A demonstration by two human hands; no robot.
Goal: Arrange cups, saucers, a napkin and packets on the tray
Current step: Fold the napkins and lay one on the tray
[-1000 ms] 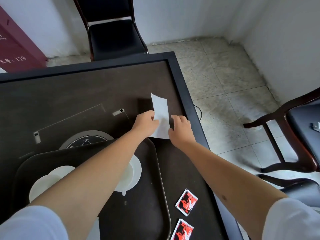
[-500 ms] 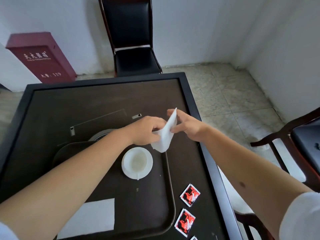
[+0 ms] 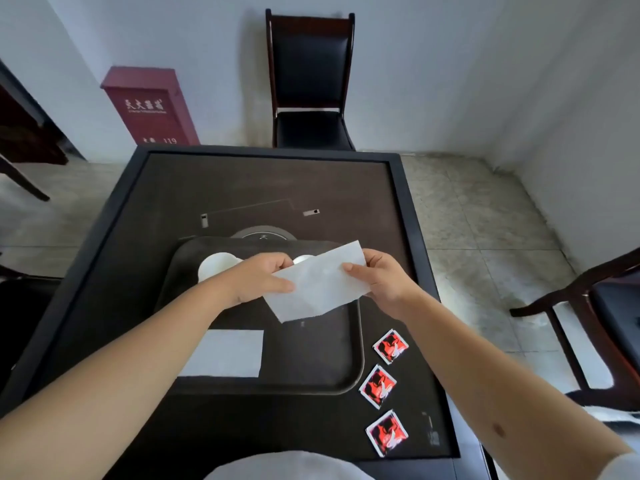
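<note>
I hold a white napkin (image 3: pixel 318 284) in the air over the dark tray (image 3: pixel 353 362), my left hand (image 3: pixel 263 278) gripping its left side and my right hand (image 3: pixel 384 278) its right end. It hangs tilted, right end higher. On the tray lies a second flat white napkin (image 3: pixel 225 353) at the front left. A white saucer with a cup (image 3: pixel 216 266) shows at the tray's back left. Another white piece (image 3: pixel 303 259) peeks out behind the held napkin. Three red packets (image 3: pixel 390 346) (image 3: pixel 377 385) (image 3: pixel 387 433) lie on the table right of the tray.
The tray sits on a dark square table (image 3: pixel 270 188) with a round inset (image 3: pixel 265 233) behind it. A black chair (image 3: pixel 311 91) stands beyond the far edge, another chair (image 3: pixel 595 306) at the right, and a red cabinet (image 3: pixel 152 105) by the wall.
The napkin was lifted off the table at the tray's far right, brought back over the tray and spread out flat between both hands. The camera tilted up and back.
</note>
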